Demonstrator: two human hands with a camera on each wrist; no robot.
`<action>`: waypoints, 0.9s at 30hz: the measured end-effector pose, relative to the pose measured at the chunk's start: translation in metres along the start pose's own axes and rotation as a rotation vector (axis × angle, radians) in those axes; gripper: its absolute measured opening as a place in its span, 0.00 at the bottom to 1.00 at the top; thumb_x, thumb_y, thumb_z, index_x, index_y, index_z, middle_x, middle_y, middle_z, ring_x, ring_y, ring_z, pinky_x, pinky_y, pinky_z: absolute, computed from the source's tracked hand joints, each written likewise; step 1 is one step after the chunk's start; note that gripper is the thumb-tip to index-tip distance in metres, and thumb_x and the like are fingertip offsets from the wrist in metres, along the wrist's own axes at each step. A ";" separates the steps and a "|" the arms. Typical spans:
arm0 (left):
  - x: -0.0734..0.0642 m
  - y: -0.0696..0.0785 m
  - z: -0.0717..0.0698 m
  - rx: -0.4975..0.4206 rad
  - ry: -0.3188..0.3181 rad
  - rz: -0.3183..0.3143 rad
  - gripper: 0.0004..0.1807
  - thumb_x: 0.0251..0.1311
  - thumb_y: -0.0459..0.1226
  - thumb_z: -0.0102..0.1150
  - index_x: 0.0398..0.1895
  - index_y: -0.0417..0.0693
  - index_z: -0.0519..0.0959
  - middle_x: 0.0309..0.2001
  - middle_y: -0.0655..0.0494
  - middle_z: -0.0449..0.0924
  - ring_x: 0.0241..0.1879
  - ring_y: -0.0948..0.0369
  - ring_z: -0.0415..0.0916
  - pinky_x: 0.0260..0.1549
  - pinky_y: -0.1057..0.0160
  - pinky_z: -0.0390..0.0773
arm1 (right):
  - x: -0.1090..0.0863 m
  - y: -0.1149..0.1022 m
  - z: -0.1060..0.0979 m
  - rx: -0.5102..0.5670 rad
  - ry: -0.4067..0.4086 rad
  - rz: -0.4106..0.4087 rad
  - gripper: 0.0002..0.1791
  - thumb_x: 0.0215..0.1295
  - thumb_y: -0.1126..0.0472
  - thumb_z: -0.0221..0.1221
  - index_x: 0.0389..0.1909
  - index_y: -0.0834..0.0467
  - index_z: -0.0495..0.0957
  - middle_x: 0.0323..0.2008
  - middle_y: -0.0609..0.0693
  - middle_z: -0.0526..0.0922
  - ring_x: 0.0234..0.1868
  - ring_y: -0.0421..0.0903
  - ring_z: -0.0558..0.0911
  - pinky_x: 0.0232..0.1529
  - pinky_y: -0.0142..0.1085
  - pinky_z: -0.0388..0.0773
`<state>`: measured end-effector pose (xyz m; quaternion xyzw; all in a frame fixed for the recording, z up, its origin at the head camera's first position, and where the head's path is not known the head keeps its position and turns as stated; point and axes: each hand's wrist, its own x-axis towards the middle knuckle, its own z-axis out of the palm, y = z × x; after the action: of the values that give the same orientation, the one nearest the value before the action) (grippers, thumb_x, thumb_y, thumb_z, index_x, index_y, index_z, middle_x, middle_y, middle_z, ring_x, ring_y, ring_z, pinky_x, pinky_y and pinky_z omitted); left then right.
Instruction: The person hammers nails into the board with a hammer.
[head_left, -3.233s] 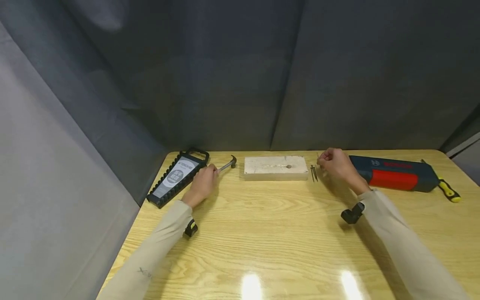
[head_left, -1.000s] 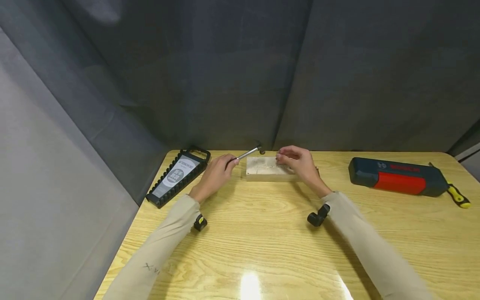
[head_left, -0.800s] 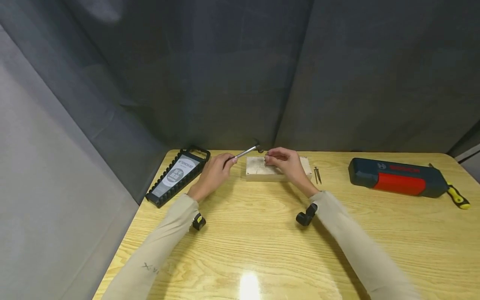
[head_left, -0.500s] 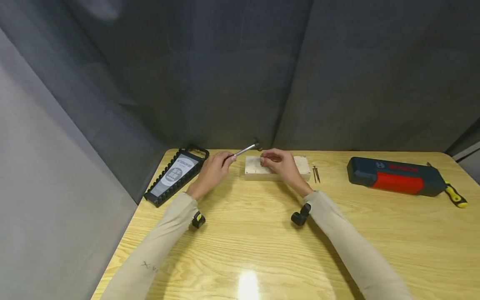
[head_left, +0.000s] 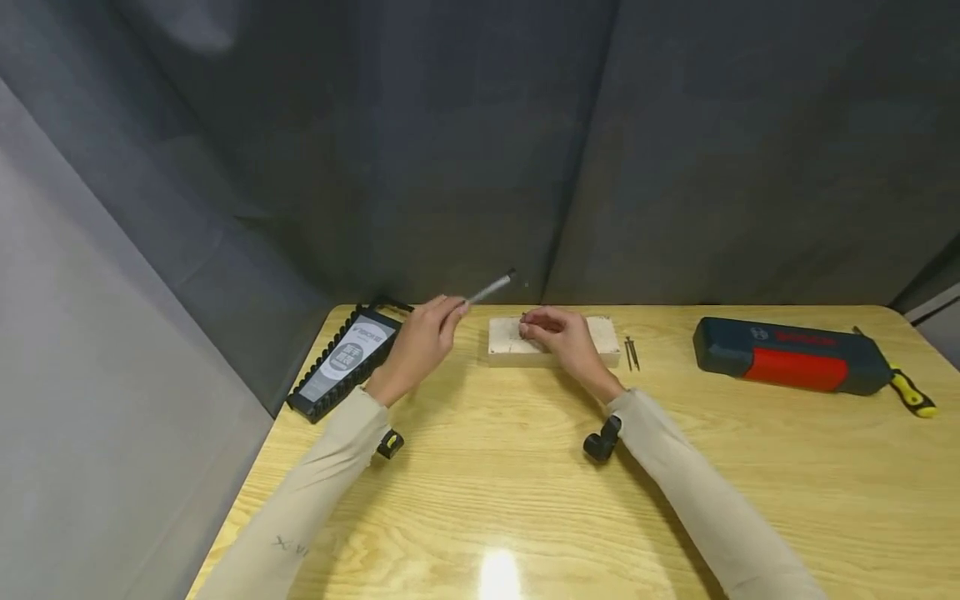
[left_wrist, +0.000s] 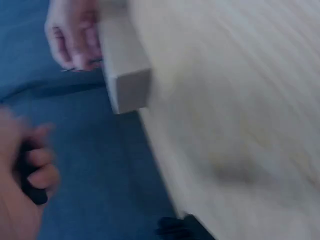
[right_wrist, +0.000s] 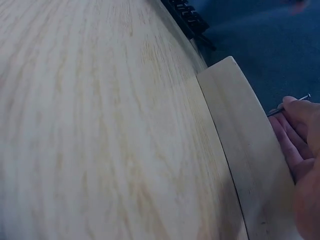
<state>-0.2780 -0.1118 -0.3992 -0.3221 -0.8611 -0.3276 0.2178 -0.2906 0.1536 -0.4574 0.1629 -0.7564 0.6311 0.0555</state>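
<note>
My left hand (head_left: 422, 340) grips a small claw hammer (head_left: 491, 289) by its black handle, raised above the table. Its metal shaft points up to the right, and motion blurs the head. In the left wrist view the curled fingers wrap the dark handle (left_wrist: 34, 192). My right hand (head_left: 566, 340) lies over a pale wooden block (head_left: 504, 343) and pinches a nail (right_wrist: 304, 97) between thumb and fingers. The nail stands at the block's top, its head poking out above the fingertips. Whether its tip has entered the wood is hidden.
Two loose nails (head_left: 632, 354) lie just right of the block. A black wrench rack (head_left: 347, 358) with a label sits at left. Further right are a dark blue and red Bosch case (head_left: 795, 354) and a yellow-black handled tool (head_left: 912, 393). A dark curtain hangs behind the table.
My right hand has come left from beside the loose nails onto the block, bringing a nail. My left hand has moved right with the hammer and, in the last half second, lifted it.
</note>
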 end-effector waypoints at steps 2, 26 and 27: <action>-0.004 -0.002 0.001 0.087 -0.091 0.010 0.14 0.80 0.37 0.53 0.51 0.38 0.85 0.42 0.47 0.87 0.36 0.54 0.85 0.35 0.54 0.84 | -0.002 -0.009 0.001 -0.029 0.009 -0.011 0.12 0.70 0.73 0.65 0.52 0.73 0.83 0.49 0.70 0.86 0.45 0.44 0.89 0.42 0.27 0.84; 0.009 -0.003 -0.002 0.101 -0.050 0.006 0.13 0.79 0.37 0.55 0.49 0.37 0.85 0.38 0.48 0.85 0.31 0.54 0.80 0.33 0.54 0.81 | -0.005 -0.018 0.008 -0.056 0.028 -0.088 0.12 0.71 0.72 0.64 0.52 0.75 0.82 0.47 0.71 0.86 0.49 0.65 0.86 0.45 0.26 0.82; 0.011 -0.001 -0.003 0.086 -0.019 0.017 0.13 0.79 0.37 0.55 0.49 0.36 0.85 0.37 0.48 0.84 0.30 0.55 0.79 0.32 0.55 0.80 | -0.005 -0.018 0.008 -0.055 0.030 -0.082 0.13 0.71 0.72 0.64 0.52 0.75 0.82 0.48 0.71 0.86 0.49 0.65 0.86 0.46 0.26 0.82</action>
<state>-0.2858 -0.1103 -0.3914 -0.3229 -0.8735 -0.2856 0.2261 -0.2792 0.1439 -0.4436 0.1825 -0.7651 0.6098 0.0970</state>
